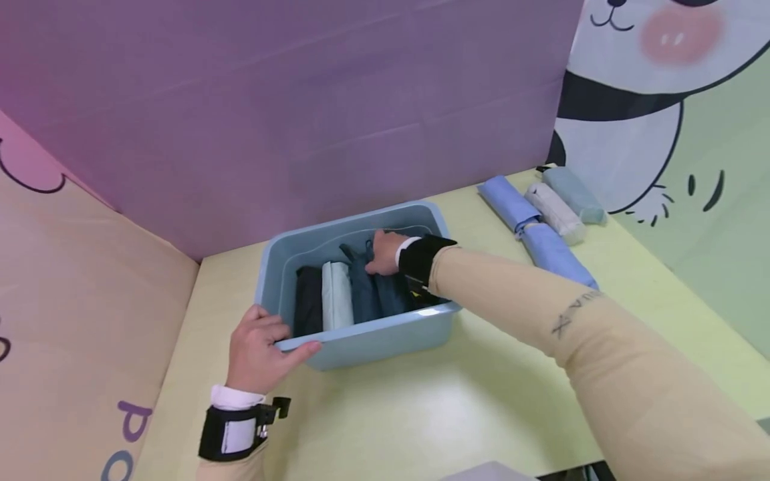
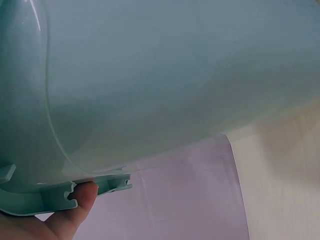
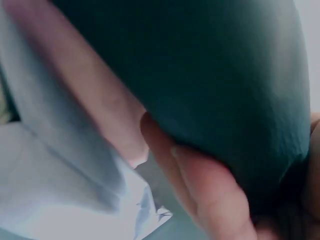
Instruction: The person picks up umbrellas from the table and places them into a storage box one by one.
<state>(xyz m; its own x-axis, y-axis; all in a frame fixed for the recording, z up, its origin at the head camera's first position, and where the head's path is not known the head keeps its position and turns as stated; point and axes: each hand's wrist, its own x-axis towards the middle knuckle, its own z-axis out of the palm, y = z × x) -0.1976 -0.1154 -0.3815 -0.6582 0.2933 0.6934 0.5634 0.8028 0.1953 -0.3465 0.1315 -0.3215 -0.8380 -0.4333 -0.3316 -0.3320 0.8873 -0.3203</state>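
Note:
A blue plastic bin [image 1: 385, 339] stands on the table, holding a row of folded umbrellas. From left to right come a black umbrella [image 1: 309, 300], a pale grey-blue umbrella [image 1: 337, 295] and dark teal ones. My left hand [image 1: 260, 347] grips the bin's front left corner, thumb outside under the rim and fingers over it. Inside the bin, my right hand [image 1: 386, 254] holds a dark teal umbrella [image 3: 215, 85] between fingers and thumb. Its forearm hides the bin's right part, where a dark item with a yellow mark partly shows.
Two blue folded umbrellas [image 1: 511, 202] lie end to end on the table [image 1: 385, 414] right of the bin. Beside them are a light grey umbrella [image 1: 555, 212] and a grey-green one [image 1: 574, 194]. A purple wall [image 1: 337, 113] rises close behind the bin.

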